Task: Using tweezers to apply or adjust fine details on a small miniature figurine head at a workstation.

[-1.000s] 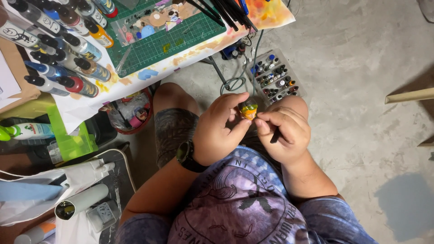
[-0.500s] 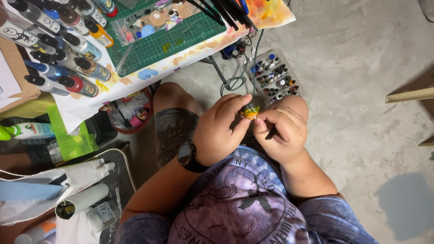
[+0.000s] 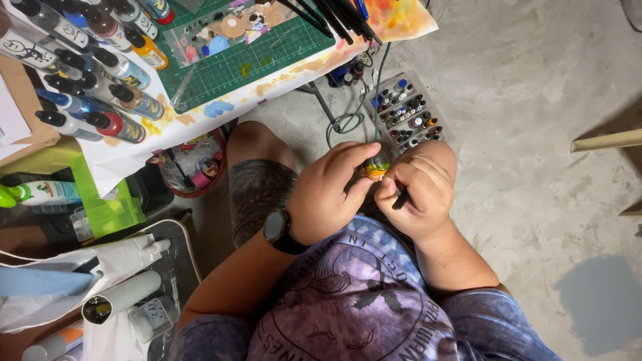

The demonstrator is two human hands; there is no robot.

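At the centre of the frame, above a purple printed shirt (image 3: 348, 301), the left hand (image 3: 328, 194), a dark watch (image 3: 276, 227) on its wrist, has its fingers closed round a small orange and green painted piece (image 3: 376, 167), pinching it from the left. The right hand (image 3: 414, 194) touches that piece from the right, its fingers curled shut on a thin dark brush handle (image 3: 400, 200). Just beyond the hands, on the grey concrete floor (image 3: 535, 100), lies a clear tray of small paint pots (image 3: 406, 115) with coloured caps. Left of centre stands a red tub (image 3: 194, 167) of odds and ends, and a bright green holder (image 3: 100, 207) beside it. In the upper left, the counter (image 3: 221, 107) carries a green cutting mat (image 3: 247, 60), paint-stained paper and rows of dropper bottles (image 3: 80, 73) with black caps and coloured labels.
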